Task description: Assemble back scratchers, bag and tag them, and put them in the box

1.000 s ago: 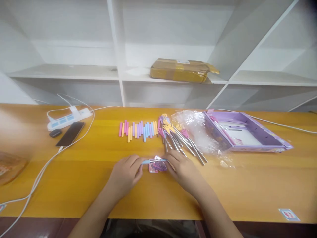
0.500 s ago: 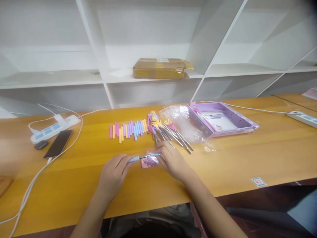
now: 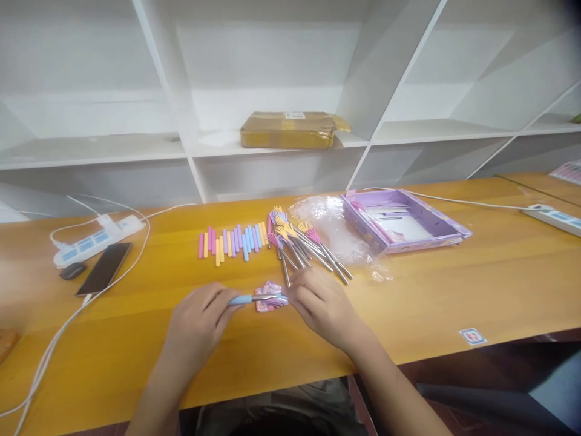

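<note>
A small back scratcher (image 3: 261, 297) with a light blue grip and a metal rod lies level between my hands. My left hand (image 3: 200, 318) is closed on its blue grip. Closed around the other end, my right hand (image 3: 320, 303) mostly hides the blue head. Below the rod is a small stack of pink and purple printed cards (image 3: 264, 306). Beyond my right hand lies a pile of metal rods with hand-shaped heads (image 3: 297, 242) in pink, yellow, purple and blue. To its left, coloured grip sleeves (image 3: 233, 239) are lined up in a row.
A purple open box (image 3: 399, 245) and crumpled clear plastic (image 3: 324, 221) are at the right back. On the left are a power strip (image 3: 97, 239), a phone (image 3: 104, 269) and white cables. A taped carton (image 3: 285, 133) sits on the shelf behind.
The back scratcher has turned from slightly slanted to nearly level and sits a little lower. My left hand has shifted slightly left, and my right hand now covers more of the head end.
</note>
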Demonstrator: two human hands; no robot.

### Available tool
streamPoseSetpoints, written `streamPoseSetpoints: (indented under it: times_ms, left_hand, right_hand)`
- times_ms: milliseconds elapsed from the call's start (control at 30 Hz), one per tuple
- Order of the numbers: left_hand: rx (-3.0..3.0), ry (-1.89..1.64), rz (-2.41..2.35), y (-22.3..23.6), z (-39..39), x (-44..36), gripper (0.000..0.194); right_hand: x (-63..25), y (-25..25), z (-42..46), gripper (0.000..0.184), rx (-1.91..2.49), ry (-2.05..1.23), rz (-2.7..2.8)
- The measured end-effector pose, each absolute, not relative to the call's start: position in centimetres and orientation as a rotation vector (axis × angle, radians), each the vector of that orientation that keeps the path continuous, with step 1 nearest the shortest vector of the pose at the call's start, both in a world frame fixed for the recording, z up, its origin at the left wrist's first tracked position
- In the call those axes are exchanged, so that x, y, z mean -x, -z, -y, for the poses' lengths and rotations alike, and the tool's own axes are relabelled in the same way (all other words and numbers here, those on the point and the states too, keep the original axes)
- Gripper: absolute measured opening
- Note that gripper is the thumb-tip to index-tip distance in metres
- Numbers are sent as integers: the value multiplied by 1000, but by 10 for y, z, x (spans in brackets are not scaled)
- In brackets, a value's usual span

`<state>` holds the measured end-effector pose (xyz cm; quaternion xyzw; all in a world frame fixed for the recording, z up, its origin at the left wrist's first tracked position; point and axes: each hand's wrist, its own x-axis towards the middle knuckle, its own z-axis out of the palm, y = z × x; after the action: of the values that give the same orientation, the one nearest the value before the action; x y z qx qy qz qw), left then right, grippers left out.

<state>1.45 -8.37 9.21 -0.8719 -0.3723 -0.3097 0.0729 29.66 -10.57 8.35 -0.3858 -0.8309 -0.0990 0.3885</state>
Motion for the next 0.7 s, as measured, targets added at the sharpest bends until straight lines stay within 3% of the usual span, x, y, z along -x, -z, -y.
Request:
streamPoseSetpoints:
  times_ms: [100, 167, 267, 333, 567, 700]
  left_hand:
    - [2538, 992, 1072, -96, 82, 15, 8]
    - [2446, 1069, 1060, -103, 80, 54, 18]
    - [2245, 1137, 1247, -115, 77, 115, 27]
    - [2242, 1186, 1320, -119, 75, 137, 25]
    - [2405, 1140, 1346, -116, 64, 114, 7]
    - [2418, 1096, 1373, -115, 66, 113, 22]
  right_hand:
    - [-328, -89, 109, 20, 1038, 348, 2032]
    - [-379, -92, 113, 24, 1105, 432, 1927]
    - [-483, -85, 119, 16, 1311, 886, 1607]
    - [-543, -72, 121, 27, 1395, 1059, 1479]
    - [-588, -41, 122, 13, 1636, 878, 1382]
    - [-582, -48, 127, 24, 1695, 860, 1294]
